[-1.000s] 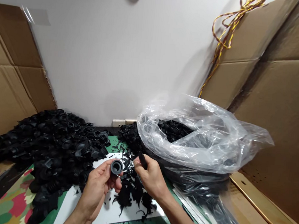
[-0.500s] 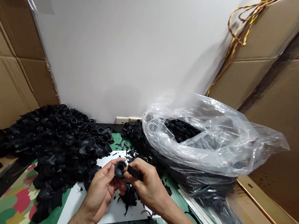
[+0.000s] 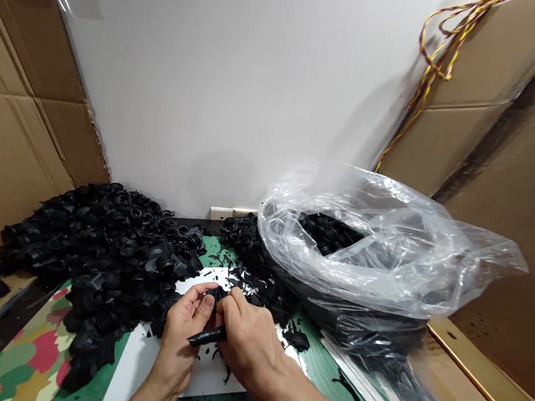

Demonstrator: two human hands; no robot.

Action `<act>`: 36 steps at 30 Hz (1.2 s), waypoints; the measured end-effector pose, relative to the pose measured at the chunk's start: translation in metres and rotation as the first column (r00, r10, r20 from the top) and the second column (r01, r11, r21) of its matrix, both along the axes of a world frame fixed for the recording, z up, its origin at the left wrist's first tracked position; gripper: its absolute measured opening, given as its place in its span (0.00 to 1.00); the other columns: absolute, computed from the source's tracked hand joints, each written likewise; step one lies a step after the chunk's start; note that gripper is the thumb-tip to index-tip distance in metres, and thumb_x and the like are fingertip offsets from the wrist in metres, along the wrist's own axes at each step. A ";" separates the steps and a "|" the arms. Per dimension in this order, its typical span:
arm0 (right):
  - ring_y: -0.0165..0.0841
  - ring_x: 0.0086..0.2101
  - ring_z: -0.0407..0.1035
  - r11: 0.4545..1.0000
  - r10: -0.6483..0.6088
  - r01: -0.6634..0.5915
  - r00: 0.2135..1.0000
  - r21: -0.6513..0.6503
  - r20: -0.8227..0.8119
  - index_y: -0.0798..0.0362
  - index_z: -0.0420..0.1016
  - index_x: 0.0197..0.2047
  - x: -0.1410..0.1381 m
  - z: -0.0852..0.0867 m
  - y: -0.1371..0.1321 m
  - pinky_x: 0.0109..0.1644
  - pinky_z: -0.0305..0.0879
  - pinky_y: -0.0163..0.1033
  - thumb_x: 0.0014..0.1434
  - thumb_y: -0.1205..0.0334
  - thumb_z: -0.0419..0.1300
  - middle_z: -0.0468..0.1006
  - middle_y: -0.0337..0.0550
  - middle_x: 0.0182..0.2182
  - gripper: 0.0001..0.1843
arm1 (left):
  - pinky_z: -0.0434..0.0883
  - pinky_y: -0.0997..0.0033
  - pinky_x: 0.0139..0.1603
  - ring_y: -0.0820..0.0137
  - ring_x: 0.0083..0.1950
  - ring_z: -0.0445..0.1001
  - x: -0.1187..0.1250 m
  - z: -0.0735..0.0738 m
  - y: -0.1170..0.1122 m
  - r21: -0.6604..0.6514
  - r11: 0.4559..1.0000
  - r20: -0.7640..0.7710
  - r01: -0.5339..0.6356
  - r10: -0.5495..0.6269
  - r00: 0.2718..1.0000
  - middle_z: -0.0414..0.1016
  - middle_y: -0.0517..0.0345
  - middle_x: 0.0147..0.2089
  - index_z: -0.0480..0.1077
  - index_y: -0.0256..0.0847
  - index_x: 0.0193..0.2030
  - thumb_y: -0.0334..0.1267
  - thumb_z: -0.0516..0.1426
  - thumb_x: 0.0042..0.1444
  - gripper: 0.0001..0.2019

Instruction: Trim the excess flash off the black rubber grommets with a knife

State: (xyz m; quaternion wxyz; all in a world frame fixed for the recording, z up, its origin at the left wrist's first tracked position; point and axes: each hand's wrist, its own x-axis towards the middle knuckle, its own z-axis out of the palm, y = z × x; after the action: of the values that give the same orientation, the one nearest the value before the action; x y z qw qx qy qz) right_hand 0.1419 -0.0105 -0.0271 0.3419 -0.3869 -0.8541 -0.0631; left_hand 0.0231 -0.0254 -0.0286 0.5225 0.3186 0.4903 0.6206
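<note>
Head view: left hand (image 3: 183, 330), right hand (image 3: 246, 342) hold part (image 3: 218, 294) between pile (image 3: 103, 255), bag (image 3: 384, 254)

- I work at a small workshop bench (image 3: 14, 365) — heaps of black rubber parts (image 3: 104, 242) around me.
- Cardboard sheets (image 3: 510, 153) wall it; a plastic bag (image 3: 385, 248) holds more parts.

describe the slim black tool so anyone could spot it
Left of the clear bag, two hands meet over a white sheet. The right hand grips a slim black tool pointing at the left hand, which pinches a small black part. Unlike the round ribbed parts piled nearby, it is long and tapered.
</note>
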 end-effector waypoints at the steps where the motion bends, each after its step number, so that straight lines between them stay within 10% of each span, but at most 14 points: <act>1: 0.30 0.17 0.60 1.000 -0.016 0.016 1.000 -0.015 -0.003 0.52 0.63 0.28 0.001 -0.001 0.003 0.19 0.42 0.36 0.55 0.72 0.53 0.69 0.40 0.24 0.07 | 0.63 0.79 0.22 0.76 0.22 0.65 0.000 0.001 -0.001 0.002 1.000 -0.012 0.007 -0.007 1.000 0.72 0.62 0.23 0.74 0.35 0.40 0.48 0.67 0.40 0.23; 8: 0.31 0.23 0.63 0.861 -0.264 -0.002 0.854 -0.509 -0.449 0.52 0.63 0.25 0.034 0.007 0.036 0.26 0.57 0.34 0.51 0.66 0.53 0.68 0.36 0.21 0.04 | 0.63 0.75 0.19 0.74 0.19 0.66 0.004 0.009 -0.006 0.005 0.995 0.108 0.099 -0.099 0.989 0.71 0.59 0.23 0.75 0.35 0.40 0.52 0.62 0.47 0.21; 14: 0.29 0.23 0.57 0.798 -0.236 -0.194 0.771 -0.571 -0.591 0.52 0.61 0.24 0.039 0.006 0.034 0.27 0.56 0.33 0.58 0.53 0.51 0.61 0.34 0.19 0.15 | 0.63 0.75 0.20 0.75 0.19 0.67 0.003 0.010 -0.005 -0.030 0.987 0.185 0.159 -0.151 0.971 0.71 0.58 0.25 0.74 0.35 0.40 0.50 0.60 0.51 0.19; 24: 0.30 0.27 0.67 0.904 0.213 -0.371 0.822 -0.211 -0.529 0.54 0.71 0.34 0.024 0.001 0.012 0.29 0.62 0.32 0.58 0.70 0.51 0.71 0.43 0.28 0.08 | 0.62 0.76 0.17 0.75 0.19 0.64 0.007 0.004 -0.002 -0.071 0.990 0.161 0.124 -0.111 0.981 0.71 0.60 0.23 0.74 0.36 0.39 0.49 0.64 0.46 0.19; 31: 0.29 0.18 0.59 0.992 0.116 -0.123 0.983 -0.036 -0.144 0.53 0.67 0.29 0.013 -0.006 0.004 0.19 0.48 0.35 0.60 0.71 0.47 0.68 0.40 0.25 0.12 | 0.62 0.77 0.22 0.75 0.22 0.64 0.008 0.000 0.000 -0.092 0.996 -0.031 0.000 -0.002 1.000 0.66 0.65 0.19 0.75 0.36 0.38 0.52 0.66 0.40 0.23; 36: 0.30 0.17 0.58 0.999 -0.009 0.001 0.987 -0.047 -0.159 0.52 0.63 0.28 0.011 -0.013 0.006 0.19 0.46 0.35 0.57 0.70 0.49 0.67 0.39 0.23 0.08 | 0.62 0.77 0.22 0.74 0.22 0.65 0.007 -0.003 -0.001 -0.050 0.999 -0.097 0.001 -0.006 0.995 0.71 0.61 0.23 0.75 0.36 0.39 0.53 0.64 0.43 0.23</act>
State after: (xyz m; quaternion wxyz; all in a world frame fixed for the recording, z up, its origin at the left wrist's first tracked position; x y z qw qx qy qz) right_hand 0.1530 -0.0040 -0.0403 0.3999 -0.4006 -0.8243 -0.0130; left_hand 0.0299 -0.0265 -0.0314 0.5068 0.3364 0.5299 0.5910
